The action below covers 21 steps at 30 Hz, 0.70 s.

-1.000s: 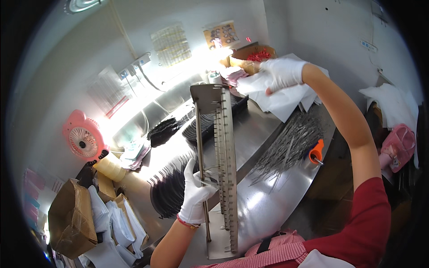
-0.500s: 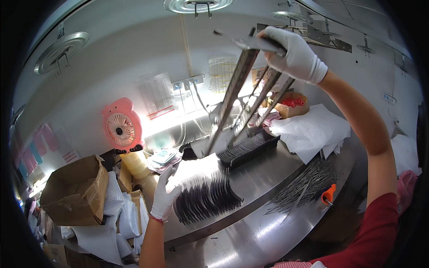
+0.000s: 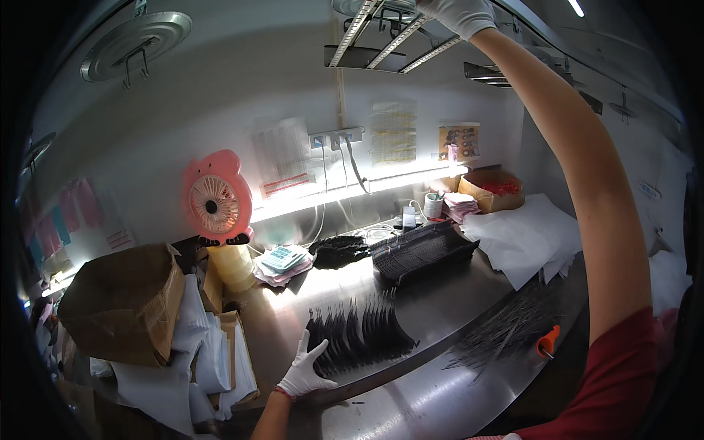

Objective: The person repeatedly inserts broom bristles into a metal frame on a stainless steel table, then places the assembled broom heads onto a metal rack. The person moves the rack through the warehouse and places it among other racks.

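Observation:
Raised high at the upper edge, my white-gloved right hand [image 3: 463,15] is closed on a metal rack [image 3: 392,48] with several slotted bars. Its fingertips are partly cut off by the picture's edge. The rack hangs close to a round metal disc with hooks [image 3: 374,7]. Low on the steel table, my gloved left hand [image 3: 304,372] has its fingers spread beside a row of thin curved black strips [image 3: 363,334] with fine pointed ends. Its fingertips are at the row's left end; whether they touch is hard to tell. A black slotted holder [image 3: 422,253] sits behind the row.
At left stand an open cardboard box [image 3: 121,304] and white paper sheets [image 3: 213,359]. A pink fan [image 3: 214,198] stands at the back, left of a calculator [image 3: 282,258]. White sheets [image 3: 528,235], thin dark wires [image 3: 506,330] and an orange-handled tool [image 3: 547,340] lie at right.
My right hand has lifted the metal rack from over the table up toward the hooked disc. My left hand has moved down along the black strips. The view has shifted.

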Tool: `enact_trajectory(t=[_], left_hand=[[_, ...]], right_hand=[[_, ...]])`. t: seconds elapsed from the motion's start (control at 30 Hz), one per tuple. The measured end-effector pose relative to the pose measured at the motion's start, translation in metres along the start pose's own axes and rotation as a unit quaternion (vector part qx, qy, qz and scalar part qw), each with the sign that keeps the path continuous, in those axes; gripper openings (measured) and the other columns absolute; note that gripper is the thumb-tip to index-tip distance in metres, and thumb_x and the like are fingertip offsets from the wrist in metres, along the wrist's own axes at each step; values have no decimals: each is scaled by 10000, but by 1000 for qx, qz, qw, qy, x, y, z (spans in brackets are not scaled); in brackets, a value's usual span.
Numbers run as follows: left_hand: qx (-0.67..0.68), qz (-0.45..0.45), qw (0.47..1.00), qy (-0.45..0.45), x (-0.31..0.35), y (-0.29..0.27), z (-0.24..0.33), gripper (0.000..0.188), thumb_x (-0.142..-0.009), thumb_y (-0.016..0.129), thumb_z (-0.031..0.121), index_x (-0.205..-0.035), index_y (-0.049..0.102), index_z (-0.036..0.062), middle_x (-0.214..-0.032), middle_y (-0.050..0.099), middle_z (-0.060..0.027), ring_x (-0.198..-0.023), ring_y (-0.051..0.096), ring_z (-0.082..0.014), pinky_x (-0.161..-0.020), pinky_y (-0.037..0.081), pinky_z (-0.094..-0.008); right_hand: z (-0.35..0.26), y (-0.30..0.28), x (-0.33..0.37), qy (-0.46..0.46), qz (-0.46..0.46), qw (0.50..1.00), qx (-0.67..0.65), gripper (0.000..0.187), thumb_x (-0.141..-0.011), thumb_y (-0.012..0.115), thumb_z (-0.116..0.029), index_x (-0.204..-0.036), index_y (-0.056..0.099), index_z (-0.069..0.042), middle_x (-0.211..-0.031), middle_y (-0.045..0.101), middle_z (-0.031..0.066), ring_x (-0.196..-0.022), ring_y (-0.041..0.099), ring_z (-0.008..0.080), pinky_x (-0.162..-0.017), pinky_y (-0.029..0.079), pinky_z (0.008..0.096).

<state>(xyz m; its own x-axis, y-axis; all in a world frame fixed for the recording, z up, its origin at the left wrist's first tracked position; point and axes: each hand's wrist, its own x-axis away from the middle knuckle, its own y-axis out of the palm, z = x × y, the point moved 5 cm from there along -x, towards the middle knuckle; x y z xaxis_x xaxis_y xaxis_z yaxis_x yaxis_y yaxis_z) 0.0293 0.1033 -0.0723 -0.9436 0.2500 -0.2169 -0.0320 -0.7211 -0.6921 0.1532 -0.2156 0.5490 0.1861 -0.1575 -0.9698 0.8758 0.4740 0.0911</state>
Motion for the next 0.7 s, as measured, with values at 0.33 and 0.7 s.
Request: enact_trajectory(t=[0.33,0.7], left_hand=[[-98,-8,995,-27,-32,40,31,1037,-466,946,394,-1389,541,150,-1548,-76,-377,-1396,-4,-632,-1150,200,-591],[-121,162,979,1,-107,117,82,796,-556,855,417,-1297,623,241,-1523,150,-356,-1467,95,-465,-1144,32,-674]], right_hand=[[-87,0,218,-230,-13,969,-84,542,-823,757,-258,-1247,534,-6,-1110,626,137,-950,623,253,-814,502,338],[-163,-61,629,470,-498,613,-394,863,-882,380,-766,-1324,430,-27,-1039,670,185,-966,666,356,-844,502,409]])
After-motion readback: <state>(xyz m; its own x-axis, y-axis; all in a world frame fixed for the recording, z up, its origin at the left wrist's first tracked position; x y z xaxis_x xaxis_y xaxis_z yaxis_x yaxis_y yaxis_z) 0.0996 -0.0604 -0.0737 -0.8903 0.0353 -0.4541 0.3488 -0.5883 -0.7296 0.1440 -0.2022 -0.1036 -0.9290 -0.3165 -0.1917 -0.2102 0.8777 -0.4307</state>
